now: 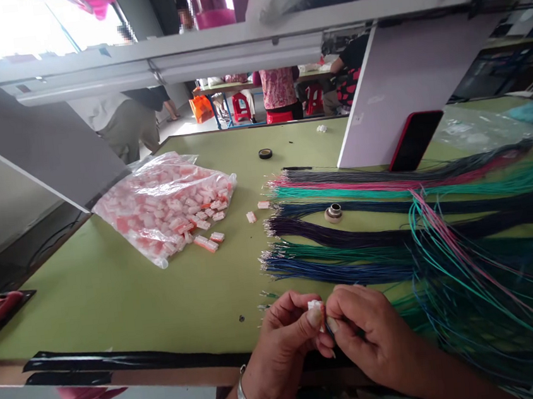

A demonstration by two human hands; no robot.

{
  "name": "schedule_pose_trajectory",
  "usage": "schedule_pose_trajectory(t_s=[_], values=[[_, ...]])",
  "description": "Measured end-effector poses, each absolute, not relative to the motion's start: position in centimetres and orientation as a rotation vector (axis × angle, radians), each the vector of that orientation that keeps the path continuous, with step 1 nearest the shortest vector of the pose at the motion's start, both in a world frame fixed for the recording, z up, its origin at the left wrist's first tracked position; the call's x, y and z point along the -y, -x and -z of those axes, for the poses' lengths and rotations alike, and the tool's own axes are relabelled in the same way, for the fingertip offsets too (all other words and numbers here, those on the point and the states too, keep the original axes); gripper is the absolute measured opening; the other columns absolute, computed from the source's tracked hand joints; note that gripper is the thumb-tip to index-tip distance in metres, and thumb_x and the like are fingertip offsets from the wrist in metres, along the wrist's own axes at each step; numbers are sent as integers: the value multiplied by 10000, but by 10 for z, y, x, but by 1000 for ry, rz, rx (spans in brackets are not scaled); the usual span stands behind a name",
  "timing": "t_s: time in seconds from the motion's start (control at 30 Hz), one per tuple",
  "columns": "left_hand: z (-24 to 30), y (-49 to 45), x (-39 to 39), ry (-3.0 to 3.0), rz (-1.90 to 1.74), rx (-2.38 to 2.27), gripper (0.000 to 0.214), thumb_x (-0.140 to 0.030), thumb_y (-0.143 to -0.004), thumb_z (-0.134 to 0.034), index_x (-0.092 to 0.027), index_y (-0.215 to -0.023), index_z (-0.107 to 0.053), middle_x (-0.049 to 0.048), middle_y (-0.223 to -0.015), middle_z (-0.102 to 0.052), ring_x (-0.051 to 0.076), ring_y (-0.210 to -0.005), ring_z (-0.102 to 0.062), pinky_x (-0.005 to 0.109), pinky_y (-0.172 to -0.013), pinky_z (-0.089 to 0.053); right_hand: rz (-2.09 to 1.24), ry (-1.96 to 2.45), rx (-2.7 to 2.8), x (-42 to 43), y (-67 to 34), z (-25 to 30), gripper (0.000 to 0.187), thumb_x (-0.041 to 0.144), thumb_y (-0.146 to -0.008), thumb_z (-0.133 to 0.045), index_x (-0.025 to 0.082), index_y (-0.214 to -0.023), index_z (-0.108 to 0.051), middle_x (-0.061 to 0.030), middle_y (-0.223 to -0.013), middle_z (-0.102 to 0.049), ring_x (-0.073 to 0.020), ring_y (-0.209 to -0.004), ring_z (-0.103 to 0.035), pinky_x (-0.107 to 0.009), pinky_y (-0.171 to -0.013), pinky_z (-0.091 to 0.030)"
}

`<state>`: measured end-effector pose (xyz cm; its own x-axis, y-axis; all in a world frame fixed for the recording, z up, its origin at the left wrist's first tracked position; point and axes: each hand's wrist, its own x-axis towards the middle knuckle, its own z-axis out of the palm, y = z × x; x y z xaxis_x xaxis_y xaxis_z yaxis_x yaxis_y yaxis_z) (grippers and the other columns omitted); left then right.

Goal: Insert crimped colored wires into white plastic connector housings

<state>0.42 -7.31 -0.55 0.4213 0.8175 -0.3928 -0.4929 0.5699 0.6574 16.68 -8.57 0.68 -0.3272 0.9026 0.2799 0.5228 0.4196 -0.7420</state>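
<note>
At the lower middle of the frame, the left hand [282, 350] is clamped on a small white-and-orange connector [316, 313], while the right hand [373, 334] pinches tightly against it, near the many coloured wires [446, 231].

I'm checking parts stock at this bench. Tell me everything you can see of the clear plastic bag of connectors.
The clear, crinkled plastic bag lies slumped on the green tabletop, packed with small white-and-orange connector housings. Several housings sit at its lower edge; whether they are inside or spilled is hard to tell. No seal shows.
</note>
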Motion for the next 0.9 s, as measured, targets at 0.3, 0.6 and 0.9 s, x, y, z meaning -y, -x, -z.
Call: schedule_pose_trajectory(t_s=[0.3,0.6,0.9], values=[[5,-3,70,-446,-901,-763,171,-202,-774,-749,-128,-881,-639,-2,-633,-619,95,-530,-581,212,-508,-502,-863,1215,1840,82,-168,-7,193,163,-921,-458,200,-732,-474,31,-667,-533,-106,-609,-492,-233,-583,-362],[10,-2,64,-302,-884,-684,199,-204,-755,-765,-132,-903,-653,-2,-696,-615,84,-551,-587,200,-526,-513,-874,1323,1828,76,-165,-8,222,224,-922,-480,194,-703,-487,35,-630,-508,-109,-579,-468,-224,-543,-363],[4,10,48,-486,-975,-776,198,-252,-794,-736,-130,-925,-651,7,-762,-581,89,-626,-571,213,-584,-507,-221,1891,2281,-9,-201,-31,134,268,-894,-577,230,-864,-702,-24,-834,-704,-191,-776,-645,-274,-661,-389]])
